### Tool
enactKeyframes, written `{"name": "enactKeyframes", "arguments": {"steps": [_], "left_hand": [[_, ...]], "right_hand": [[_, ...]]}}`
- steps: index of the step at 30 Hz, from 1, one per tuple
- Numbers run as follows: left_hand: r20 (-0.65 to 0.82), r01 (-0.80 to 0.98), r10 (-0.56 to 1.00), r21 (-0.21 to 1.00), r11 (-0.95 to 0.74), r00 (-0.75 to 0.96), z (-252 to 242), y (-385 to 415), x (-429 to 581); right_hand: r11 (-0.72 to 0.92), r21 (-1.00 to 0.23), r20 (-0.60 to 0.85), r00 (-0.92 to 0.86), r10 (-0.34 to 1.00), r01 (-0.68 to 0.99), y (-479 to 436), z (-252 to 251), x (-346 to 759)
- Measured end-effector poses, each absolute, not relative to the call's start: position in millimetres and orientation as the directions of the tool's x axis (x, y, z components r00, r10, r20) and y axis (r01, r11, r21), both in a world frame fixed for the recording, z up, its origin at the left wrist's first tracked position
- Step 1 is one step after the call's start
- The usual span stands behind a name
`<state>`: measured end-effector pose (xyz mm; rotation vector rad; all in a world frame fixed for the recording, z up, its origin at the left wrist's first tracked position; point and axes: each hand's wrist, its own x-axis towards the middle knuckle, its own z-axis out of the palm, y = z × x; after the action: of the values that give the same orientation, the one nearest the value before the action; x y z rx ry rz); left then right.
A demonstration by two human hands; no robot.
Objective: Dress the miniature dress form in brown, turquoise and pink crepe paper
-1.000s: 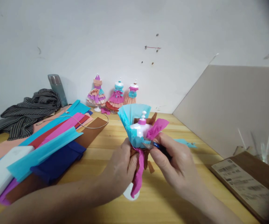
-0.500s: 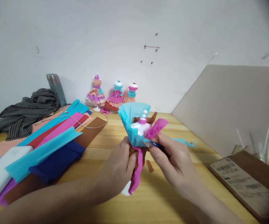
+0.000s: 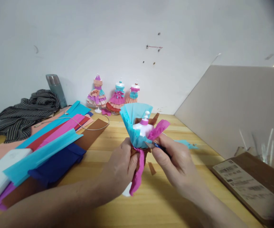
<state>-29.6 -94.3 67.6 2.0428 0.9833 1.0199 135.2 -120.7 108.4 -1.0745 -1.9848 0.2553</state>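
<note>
A: Where is the small mannequin?
B: Lifted above the counter, wrapped in blue, pink and brown tissue. The left hand is closed round its waist; the right hand pinches a blue-handled tool against the paper.
A: And behind?
B: Coloured paper sheets lie spread at the left; three dressed mannequins stand by the wall.

Small mannequin waist hidden under paper wraps, blue tool mostly buried in right hand, label text blurred
</note>
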Motion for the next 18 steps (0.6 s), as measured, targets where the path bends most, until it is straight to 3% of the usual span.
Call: {"name": "enactKeyframes", "arguments": {"steps": [18], "left_hand": [[0.391,0.326,0.825,0.782,-0.531,0.407,69.6,-89.3,-30.8]], "right_hand": [[0.594,-0.564,0.551,-0.274,0.788,0.574,-118.2,105.9,137.1]]}}
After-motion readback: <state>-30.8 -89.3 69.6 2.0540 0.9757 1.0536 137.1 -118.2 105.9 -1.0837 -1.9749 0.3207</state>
